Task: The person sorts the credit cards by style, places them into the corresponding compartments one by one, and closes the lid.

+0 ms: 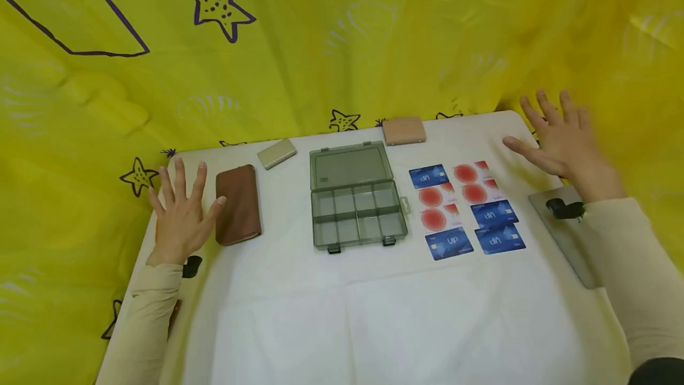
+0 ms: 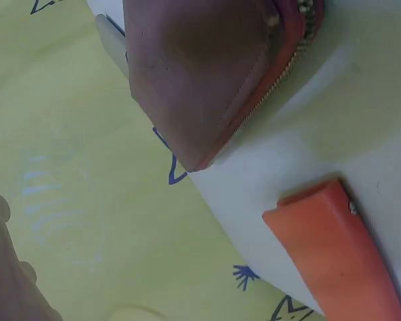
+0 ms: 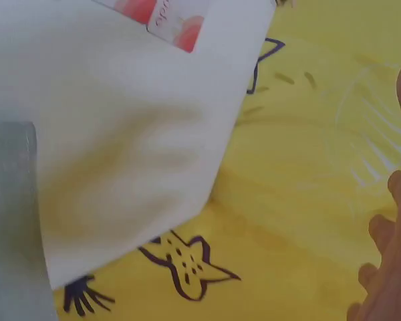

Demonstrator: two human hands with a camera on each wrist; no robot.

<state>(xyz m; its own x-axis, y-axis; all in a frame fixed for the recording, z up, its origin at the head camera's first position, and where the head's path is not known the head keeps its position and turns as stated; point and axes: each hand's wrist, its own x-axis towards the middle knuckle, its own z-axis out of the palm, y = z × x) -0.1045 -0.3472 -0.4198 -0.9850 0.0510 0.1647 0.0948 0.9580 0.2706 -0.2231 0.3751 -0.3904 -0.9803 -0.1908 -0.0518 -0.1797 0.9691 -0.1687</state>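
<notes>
My left hand (image 1: 181, 218) is held with fingers spread above the table's left side, holding nothing. Close by its thumb lies a brown zip wallet (image 1: 238, 205), whose zipped edge shows in the left wrist view. An orange wallet (image 2: 337, 254) lies near it there, mostly hidden behind the hand in the head view. Over the right edge, my right hand (image 1: 566, 141) is also spread and holds nothing. Nearest to it are a flat grey-green sheet-like item (image 1: 556, 224), partly under the forearm, and rows of blue VIP cards (image 1: 449, 243) and red-and-white cards (image 1: 474, 193).
At the table's middle, a translucent grey-green compartment box (image 1: 359, 215) lies with its lid (image 1: 351, 166) folded back. Behind it are a beige card holder (image 1: 276, 154) and a tan wallet (image 1: 404, 131). A yellow patterned cloth (image 1: 299, 46) hangs along the back edge.
</notes>
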